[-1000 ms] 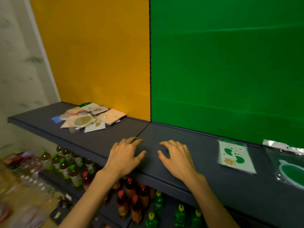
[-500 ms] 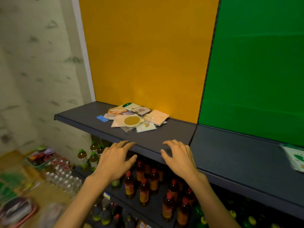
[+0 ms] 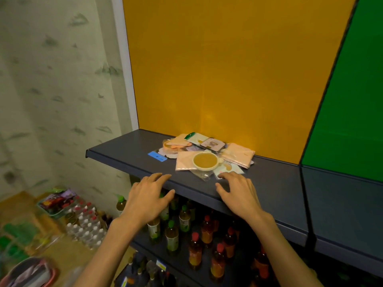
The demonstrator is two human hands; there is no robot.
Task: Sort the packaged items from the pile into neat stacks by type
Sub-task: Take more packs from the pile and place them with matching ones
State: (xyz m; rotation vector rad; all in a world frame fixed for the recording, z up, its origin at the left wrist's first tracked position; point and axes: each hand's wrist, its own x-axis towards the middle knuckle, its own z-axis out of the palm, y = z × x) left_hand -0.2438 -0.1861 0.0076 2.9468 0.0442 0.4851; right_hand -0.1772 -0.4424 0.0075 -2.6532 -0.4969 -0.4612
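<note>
A pile of flat packaged items [image 3: 204, 155] lies on the dark shelf [image 3: 269, 183] against the orange back panel. On top sits a round yellow pad in clear wrap [image 3: 205, 161], with a pink flat pack [image 3: 238, 155] to its right and a small blue tag [image 3: 157, 156] at the left. My left hand [image 3: 149, 197] hovers at the shelf's front edge, fingers spread, holding nothing. Over the shelf, my right hand [image 3: 238, 193] has its fingers spread and its fingertips close to the pile's near edge, holding nothing.
Below the shelf stand several bottles [image 3: 194, 235] with red and green caps. On the floor at left lie a pack of water bottles [image 3: 85, 224] and bags. A green back panel [image 3: 352, 100] fills the right side.
The view has swung left, bringing the pile closer and centred. Both hands have moved left along the shelf toward the pile; the packs on the right have left the view.
</note>
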